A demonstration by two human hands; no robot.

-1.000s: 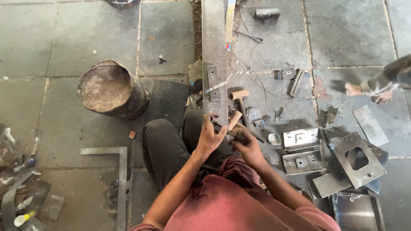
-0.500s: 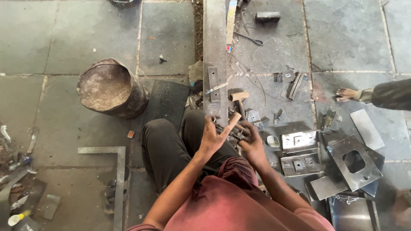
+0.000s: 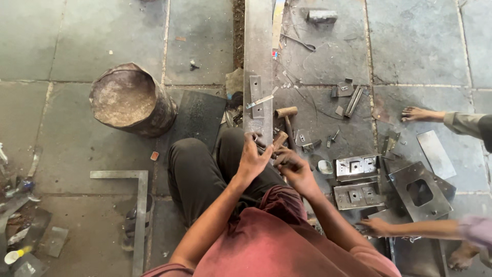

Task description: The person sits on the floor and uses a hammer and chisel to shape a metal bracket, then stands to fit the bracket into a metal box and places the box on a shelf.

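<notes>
Left hand (image 3: 252,160) sits over the near end of a long flat grey metal bar (image 3: 258,61) that runs up the stone floor, fingers curled together on a small dark metal piece (image 3: 262,147); the piece is mostly hidden, kind unclear. Right hand (image 3: 295,170) is clamped around the wooden handle of a hammer (image 3: 280,139), just beside the left hand, over the person's dark-trousered knee. A second wooden-handled hammer (image 3: 286,114) lies on the floor just right of the bar.

Small red-and-blue rectangular label or wrapper (image 3: 275,53) sits at the bar's right edge, up top; too small to read. Small orange square scrap (image 3: 154,156) lies below a dented round metal drum (image 3: 132,100). White bottle with yellow cap (image 3: 14,255), cut off at bottom left.

Right side: stacked grey steel plates with square cut-outs (image 3: 419,191). Another person's hand (image 3: 377,226) touches the plates, and a bare foot (image 3: 420,114) shows further up; bodies cut off by the frame. Steel angle frame (image 3: 134,205) at lower left.
</notes>
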